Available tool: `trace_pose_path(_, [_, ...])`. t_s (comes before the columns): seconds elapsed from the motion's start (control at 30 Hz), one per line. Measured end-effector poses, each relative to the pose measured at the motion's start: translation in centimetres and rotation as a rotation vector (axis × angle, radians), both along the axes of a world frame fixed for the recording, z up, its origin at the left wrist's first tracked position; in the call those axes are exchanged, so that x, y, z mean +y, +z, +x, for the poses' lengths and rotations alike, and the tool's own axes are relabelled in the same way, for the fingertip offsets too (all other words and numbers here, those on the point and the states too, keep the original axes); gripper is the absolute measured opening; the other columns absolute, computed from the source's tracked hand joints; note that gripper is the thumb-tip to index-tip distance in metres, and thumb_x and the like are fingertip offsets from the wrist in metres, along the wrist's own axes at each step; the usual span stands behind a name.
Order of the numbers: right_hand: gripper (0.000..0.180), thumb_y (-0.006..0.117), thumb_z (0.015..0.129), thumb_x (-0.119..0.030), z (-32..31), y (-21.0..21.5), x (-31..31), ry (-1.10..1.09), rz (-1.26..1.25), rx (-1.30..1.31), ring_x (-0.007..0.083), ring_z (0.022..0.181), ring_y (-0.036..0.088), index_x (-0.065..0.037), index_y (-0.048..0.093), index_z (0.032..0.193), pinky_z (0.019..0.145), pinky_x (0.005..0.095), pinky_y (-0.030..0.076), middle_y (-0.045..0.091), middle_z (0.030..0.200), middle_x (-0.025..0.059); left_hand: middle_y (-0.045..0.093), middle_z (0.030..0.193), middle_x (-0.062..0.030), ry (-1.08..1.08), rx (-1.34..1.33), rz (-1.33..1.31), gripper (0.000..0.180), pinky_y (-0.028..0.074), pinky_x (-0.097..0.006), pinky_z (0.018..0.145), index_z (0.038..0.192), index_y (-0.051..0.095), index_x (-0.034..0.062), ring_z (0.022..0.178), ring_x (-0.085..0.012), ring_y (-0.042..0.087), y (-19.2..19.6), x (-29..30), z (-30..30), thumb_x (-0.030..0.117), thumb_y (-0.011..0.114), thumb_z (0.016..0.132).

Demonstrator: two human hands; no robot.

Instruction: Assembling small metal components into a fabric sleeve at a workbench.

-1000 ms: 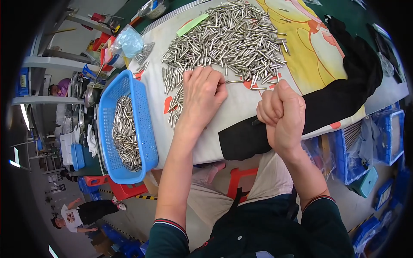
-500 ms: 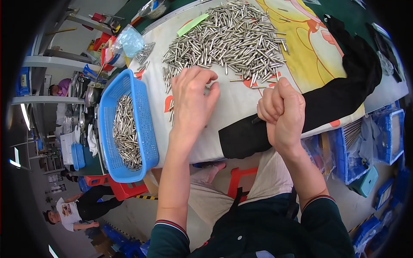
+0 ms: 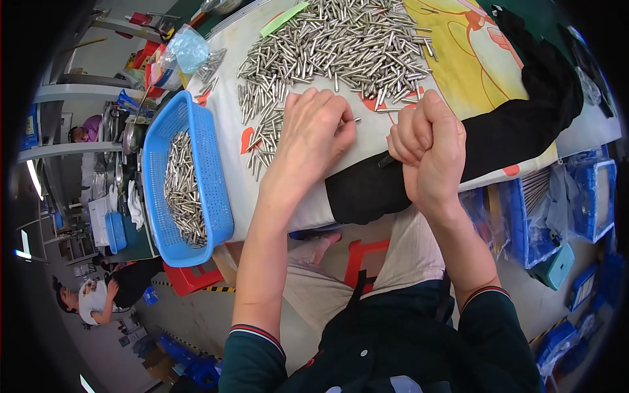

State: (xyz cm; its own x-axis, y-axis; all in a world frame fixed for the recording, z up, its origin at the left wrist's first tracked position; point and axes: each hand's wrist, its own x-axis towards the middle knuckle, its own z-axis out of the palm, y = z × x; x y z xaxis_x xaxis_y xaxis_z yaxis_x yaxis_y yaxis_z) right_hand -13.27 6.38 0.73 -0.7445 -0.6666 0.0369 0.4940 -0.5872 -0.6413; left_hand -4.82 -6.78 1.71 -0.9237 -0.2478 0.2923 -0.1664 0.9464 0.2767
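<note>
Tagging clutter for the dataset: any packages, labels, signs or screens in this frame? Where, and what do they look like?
Clear plastic bag: far left of the table, crumpled, bluish.
Green strip label: far edge of the metal pin pile, flat, light green.
Clear plastic bags: below the table on the right, by the blue bins.
No screens or signs.

Two bare hands — left hand (image 3: pixel 314 131), right hand (image 3: pixel 429 147). One blue perforated plastic basket (image 3: pixel 216 196), left of centre. Short silver metal pins (image 3: pixel 341 39), top centre — too many to count. One green paper strip (image 3: pixel 283 19).
</note>
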Motion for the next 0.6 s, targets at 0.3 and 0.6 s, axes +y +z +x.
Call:
trace_pose_path(0.3, [0.043, 0.04, 0.097, -0.022, 0.3, -0.2, 0.4, -0.002, -0.1, 0.044, 0.0054, 0.042, 0.021, -0.009, 0.031, 0.056, 0.039, 0.024, 0.016, 0.028, 0.048, -0.0029, 0.052, 0.068, -0.0049, 0.015, -0.02, 0.16, 0.009, 0.034, -0.033, 0.069, 0.071, 0.056, 0.0037, 0.069, -0.0212, 0.049, -0.4, 4.0, 3.6, 0.001, 0.064, 0.067])
trace_pose_path(0.6, [0.043, 0.041, 0.097, -0.021, 0.9, -0.2, 0.1, -0.014, -0.102, 0.037, 0.0048, 0.042, 0.022, -0.009, 0.033, 0.057, 0.039, 0.024, 0.017, 0.029, 0.049, -0.0034, 0.052, 0.067, -0.0054, 0.018, -0.021, 0.165, 0.008, 0.035, -0.033, 0.069, 0.072, 0.057, 0.0035, 0.069, -0.0216, 0.049, -0.2, 4.2, 3.6, 0.001, 0.063, 0.068])
